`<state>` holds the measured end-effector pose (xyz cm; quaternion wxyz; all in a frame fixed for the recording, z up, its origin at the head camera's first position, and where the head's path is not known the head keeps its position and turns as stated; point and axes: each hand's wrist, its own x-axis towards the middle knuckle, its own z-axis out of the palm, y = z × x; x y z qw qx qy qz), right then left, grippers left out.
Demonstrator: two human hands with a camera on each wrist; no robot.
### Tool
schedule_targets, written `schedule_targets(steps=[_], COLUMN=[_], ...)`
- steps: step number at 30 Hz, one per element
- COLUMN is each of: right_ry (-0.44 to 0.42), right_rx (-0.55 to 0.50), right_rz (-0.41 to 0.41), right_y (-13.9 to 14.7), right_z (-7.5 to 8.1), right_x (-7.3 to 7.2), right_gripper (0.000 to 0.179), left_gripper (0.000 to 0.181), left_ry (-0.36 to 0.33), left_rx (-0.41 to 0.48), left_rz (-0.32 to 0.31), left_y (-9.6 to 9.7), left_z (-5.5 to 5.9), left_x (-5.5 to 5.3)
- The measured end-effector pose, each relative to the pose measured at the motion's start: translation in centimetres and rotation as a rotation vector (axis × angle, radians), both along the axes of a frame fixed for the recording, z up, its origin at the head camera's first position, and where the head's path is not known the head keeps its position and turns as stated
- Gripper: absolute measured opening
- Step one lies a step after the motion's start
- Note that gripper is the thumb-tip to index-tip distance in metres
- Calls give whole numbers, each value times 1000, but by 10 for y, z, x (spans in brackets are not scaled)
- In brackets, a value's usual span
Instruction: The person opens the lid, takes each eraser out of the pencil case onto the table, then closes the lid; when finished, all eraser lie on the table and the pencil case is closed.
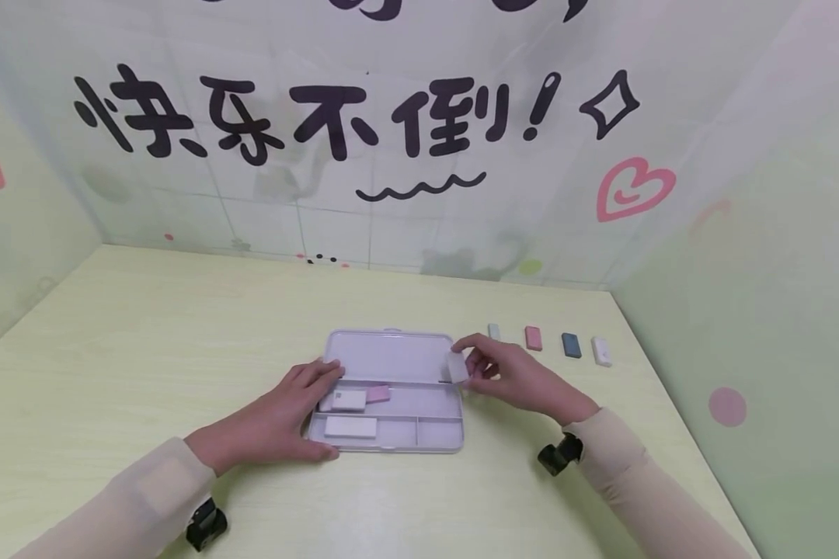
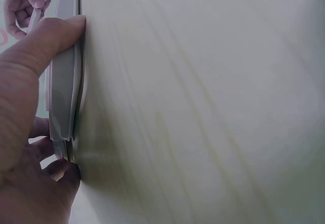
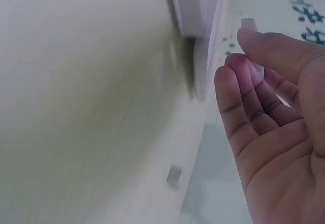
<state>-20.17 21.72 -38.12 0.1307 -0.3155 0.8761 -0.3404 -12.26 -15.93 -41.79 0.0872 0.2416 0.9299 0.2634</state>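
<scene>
An open pale lilac pencil case (image 1: 419, 401) lies on the table, its lid folded back. My left hand (image 1: 280, 411) grips its left end, with the thumb on the near edge and the fingers spread toward the hinge. My right hand (image 1: 510, 373) pinches a white eraser (image 1: 457, 366) between thumb and fingertips, over the right end of the case in the head view. In the upper compartment sit a white eraser with a small mark (image 1: 349, 401) and a pink eraser (image 1: 378, 394). A longer white block (image 1: 350, 427) lies in the lower left compartment.
Right of the case, a row of small erasers stands on the table: a pale one (image 1: 493, 331) partly behind my right hand, a pink one (image 1: 534, 338), a blue one (image 1: 571, 345) and a white one (image 1: 601, 351). Printed walls (image 1: 322, 225) border the table (image 1: 182, 310).
</scene>
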Motion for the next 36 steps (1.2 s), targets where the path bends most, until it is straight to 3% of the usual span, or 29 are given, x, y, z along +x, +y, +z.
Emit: schedule_targets(steps=[9, 21, 29, 36], right_ry=[53, 93, 106, 110], right_rx=[13, 108, 200, 240], right_rz=[-158, -346, -417, -468], right_y=[63, 153, 200, 222], right_z=[-8, -1, 0, -4], right_x=[-13, -20, -22, -21], right_gripper=[45, 45, 50, 49], left_gripper=[113, 113, 112, 113], left_ry=[-3, 8, 10, 5], left_rx=[-5, -3, -7, 6], left_rz=[12, 11, 6, 2], left_y=[-1, -2, 0, 2], left_z=[-1, 1, 3, 3], left_x=[1, 2, 1, 1])
